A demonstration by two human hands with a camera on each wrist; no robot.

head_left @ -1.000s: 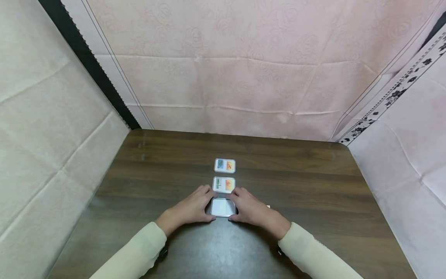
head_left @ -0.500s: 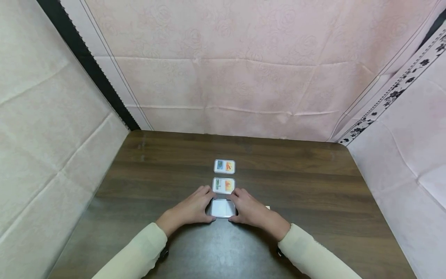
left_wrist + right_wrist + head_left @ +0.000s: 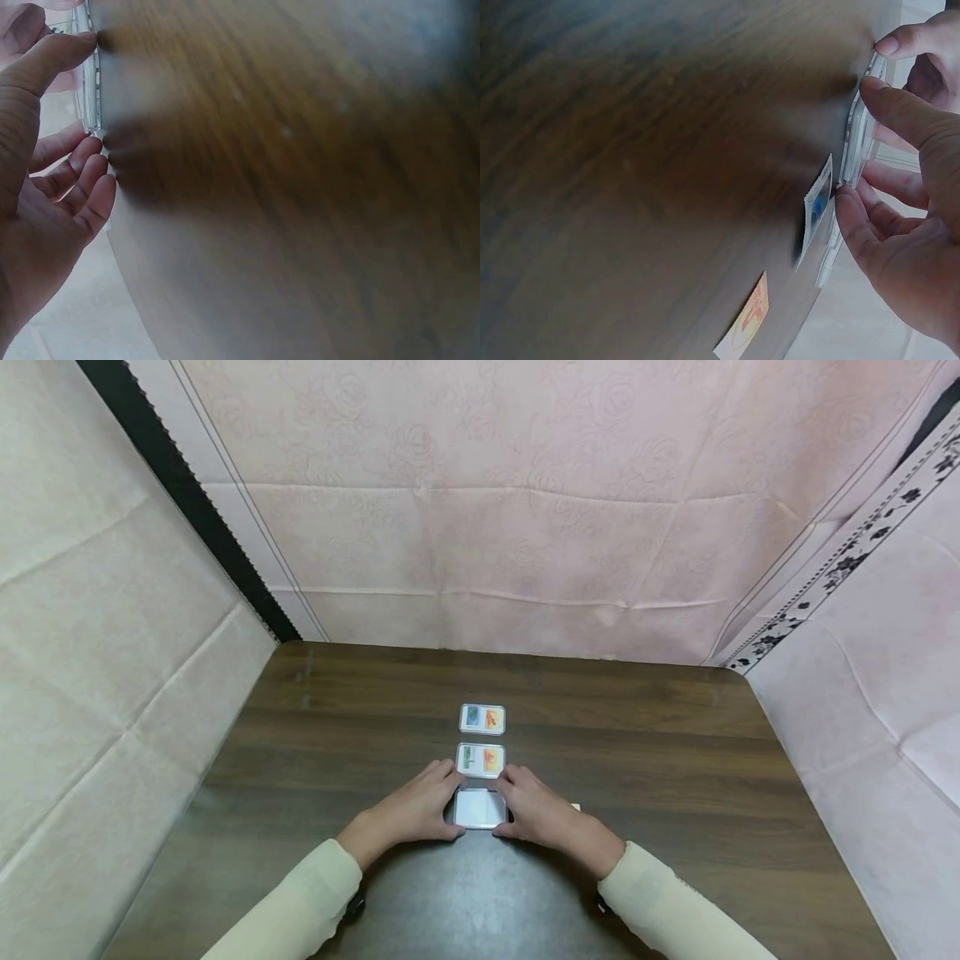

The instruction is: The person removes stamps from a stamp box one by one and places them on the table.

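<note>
Hardly anything has changed: the blank white case (image 3: 480,808) lies flat between the two sets of fingers, just where it was a moment ago, and only the whole head view has slid a touch, so I judge the work to be at a steady hold rather than moving on. The left hand (image 3: 411,806) still pinches the case's left end, its thumb at the near corner and its fingertips at the far one. The right hand (image 3: 542,810) mirrors it at the other end, thumb and fingers likewise clamped on the case, the case keeping them apart. Whether they are pressing hard cannot be told.

Just beyond the fingertips is a picture case (image 3: 481,760) with a green and an orange picture, and farther out from them a second picture case (image 3: 482,719) with blue and orange. By the right fingers, the right wrist view shows a blue-marked card (image 3: 817,206) and, farther from them, an orange card (image 3: 745,319). Under everything runs the wooden table (image 3: 480,902), and well past the fingers hangs a pink cloth (image 3: 480,527).
</note>
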